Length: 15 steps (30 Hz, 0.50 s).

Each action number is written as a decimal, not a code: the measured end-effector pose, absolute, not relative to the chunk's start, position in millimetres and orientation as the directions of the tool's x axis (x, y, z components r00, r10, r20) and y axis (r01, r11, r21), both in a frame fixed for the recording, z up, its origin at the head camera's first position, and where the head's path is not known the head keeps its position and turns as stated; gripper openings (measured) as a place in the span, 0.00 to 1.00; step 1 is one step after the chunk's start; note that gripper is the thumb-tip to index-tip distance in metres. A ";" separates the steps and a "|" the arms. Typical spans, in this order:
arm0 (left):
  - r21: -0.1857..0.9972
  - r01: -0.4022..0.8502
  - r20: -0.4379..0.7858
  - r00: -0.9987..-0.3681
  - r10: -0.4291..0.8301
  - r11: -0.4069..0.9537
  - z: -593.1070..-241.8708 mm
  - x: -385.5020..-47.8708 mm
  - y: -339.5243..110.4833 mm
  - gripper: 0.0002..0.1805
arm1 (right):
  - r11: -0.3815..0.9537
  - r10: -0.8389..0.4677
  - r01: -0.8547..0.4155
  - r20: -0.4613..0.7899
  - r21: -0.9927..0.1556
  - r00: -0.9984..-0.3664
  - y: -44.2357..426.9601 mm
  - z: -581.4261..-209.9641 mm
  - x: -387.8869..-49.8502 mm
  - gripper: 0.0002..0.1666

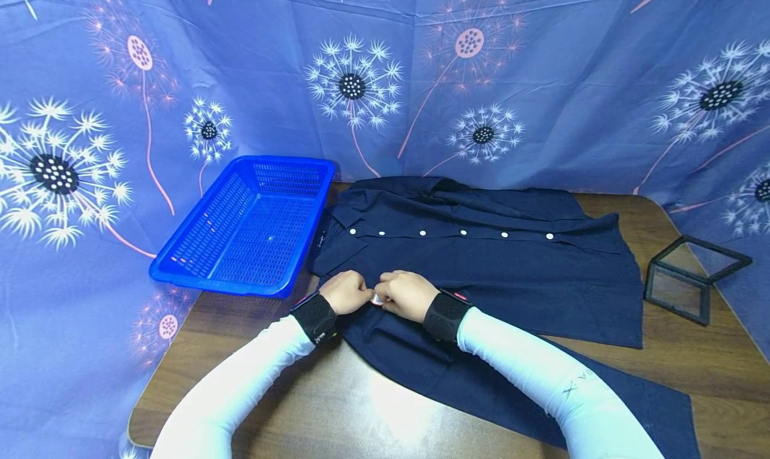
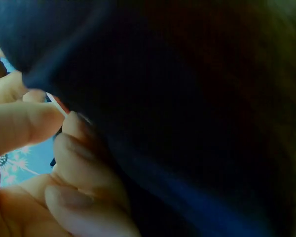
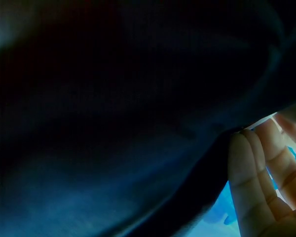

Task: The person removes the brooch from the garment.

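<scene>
A dark navy shirt (image 1: pixel 481 278) with a row of white buttons lies spread on the table, one sleeve towards me. Over its shoulder, both hands meet at a small, thin white-and-red piece (image 1: pixel 377 299), too small to identify. My left hand (image 1: pixel 347 292) pinches it between thumb and fingertips; the left wrist view shows its edge (image 2: pixel 59 104) there. From the other side my right hand (image 1: pixel 408 294), fingers curled, also pinches it. Dark cloth (image 3: pixel 113 148) fills most of the right wrist view and hides part of the fingertips.
A blue plastic basket (image 1: pixel 259 238) stands at the back left, beside the shirt collar. Two joined black-framed panels (image 1: pixel 692 278) stand at the right edge of the wooden table (image 1: pixel 289 405). A blue dandelion-print cloth (image 1: pixel 415 78) hangs behind.
</scene>
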<state>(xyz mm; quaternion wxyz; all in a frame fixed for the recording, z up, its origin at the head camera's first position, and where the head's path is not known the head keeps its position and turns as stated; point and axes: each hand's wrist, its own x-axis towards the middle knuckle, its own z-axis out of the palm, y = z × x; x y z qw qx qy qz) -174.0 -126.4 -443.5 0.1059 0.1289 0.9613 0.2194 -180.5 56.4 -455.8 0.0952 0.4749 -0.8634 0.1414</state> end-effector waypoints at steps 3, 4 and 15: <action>0.454 0.190 -0.161 -0.943 0.290 0.870 -445.1 -175.6 -127.0 0.23 | 0.509 -0.793 -0.845 0.293 -0.161 -0.534 56.7 -455.2 -180.4 0.17; 0.458 0.185 -0.163 -0.944 0.287 0.869 -445.3 -176.1 -127.2 0.23 | 0.509 -0.793 -0.844 0.291 -0.168 -0.535 57.1 -455.0 -180.6 0.16; 0.485 0.152 -0.201 -0.939 0.279 0.861 -444.6 -178.1 -128.1 0.24 | 0.509 -0.794 -0.824 0.234 -0.250 -0.562 60.3 -451.2 -182.9 0.07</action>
